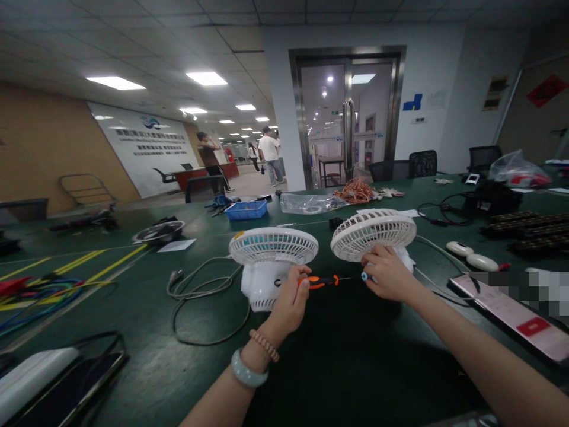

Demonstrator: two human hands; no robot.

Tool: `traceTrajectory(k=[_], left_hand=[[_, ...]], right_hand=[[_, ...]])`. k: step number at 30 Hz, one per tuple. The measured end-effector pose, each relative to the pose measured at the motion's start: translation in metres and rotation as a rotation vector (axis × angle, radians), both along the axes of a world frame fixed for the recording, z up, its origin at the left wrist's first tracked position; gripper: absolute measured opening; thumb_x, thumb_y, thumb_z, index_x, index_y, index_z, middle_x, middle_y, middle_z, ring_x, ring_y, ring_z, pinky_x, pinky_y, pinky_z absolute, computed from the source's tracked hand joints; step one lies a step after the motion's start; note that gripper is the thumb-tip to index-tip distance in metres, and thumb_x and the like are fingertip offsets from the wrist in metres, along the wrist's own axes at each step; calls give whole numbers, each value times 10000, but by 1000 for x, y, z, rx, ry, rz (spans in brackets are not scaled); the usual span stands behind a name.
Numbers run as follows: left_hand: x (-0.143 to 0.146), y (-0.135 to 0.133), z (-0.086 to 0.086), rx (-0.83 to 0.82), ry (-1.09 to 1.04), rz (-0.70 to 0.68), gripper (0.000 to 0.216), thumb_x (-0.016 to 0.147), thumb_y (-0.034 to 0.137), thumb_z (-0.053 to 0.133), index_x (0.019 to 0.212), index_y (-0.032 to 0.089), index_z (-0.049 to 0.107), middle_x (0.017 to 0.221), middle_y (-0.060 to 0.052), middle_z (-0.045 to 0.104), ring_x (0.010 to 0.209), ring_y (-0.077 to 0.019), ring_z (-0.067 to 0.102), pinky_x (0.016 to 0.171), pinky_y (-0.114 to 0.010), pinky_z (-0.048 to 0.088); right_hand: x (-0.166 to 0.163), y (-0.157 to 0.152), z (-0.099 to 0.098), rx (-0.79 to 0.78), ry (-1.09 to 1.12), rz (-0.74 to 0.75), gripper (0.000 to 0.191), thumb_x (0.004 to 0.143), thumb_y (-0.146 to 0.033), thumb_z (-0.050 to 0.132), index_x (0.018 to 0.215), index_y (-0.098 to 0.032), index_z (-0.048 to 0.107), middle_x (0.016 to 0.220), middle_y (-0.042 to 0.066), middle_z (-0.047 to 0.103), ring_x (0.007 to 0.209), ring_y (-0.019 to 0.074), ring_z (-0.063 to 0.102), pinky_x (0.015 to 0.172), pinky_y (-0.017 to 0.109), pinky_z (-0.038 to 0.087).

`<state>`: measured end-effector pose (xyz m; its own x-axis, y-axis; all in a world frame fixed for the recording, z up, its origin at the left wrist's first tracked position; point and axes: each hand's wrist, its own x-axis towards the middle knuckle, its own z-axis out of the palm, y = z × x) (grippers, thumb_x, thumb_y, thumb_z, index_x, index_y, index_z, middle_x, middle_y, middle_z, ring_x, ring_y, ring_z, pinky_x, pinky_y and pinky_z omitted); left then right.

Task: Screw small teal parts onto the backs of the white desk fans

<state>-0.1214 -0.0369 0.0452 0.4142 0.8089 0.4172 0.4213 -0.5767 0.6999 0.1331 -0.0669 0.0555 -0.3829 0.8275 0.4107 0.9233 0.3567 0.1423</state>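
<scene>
My left hand is closed round the orange and black handle of a screwdriver, in front of the left white fan. The screwdriver lies level, its thin shaft pointing right. My right hand is closed at the shaft's far end, pinching a small light-blue piece whose kind I cannot make out. Behind that hand stands the right white fan, its grille tilted upward and its base partly hidden by my fingers. Whether my right hand touches this fan I cannot tell.
A grey power cord loops left of the left fan. Behind are a blue tray, a plastic bag and a copper-coloured wire heap. A pink phone and white oval pieces lie at right. People stand far off.
</scene>
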Motion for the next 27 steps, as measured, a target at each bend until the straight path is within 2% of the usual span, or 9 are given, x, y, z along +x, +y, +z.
traceTrajectory(k=[17, 27], left_hand=[[-2, 0, 6, 11, 107, -23, 300, 887, 378, 239, 972, 175, 443, 571, 39, 412, 530, -120, 423, 502, -241, 317], [-1, 4, 1, -7, 91, -8, 298, 888, 374, 236, 957, 173, 446, 571, 37, 419, 527, -117, 423, 490, -233, 316]], right_hand=[[0, 0, 0, -6, -4, -7, 194, 755, -285, 498, 731, -187, 663, 948, 54, 607, 930, 233, 390, 767, 385, 258], [1, 0, -1, -15, -12, -10, 209, 766, -284, 484, 749, -186, 668, 959, 67, 611, 929, 240, 395, 775, 387, 260]])
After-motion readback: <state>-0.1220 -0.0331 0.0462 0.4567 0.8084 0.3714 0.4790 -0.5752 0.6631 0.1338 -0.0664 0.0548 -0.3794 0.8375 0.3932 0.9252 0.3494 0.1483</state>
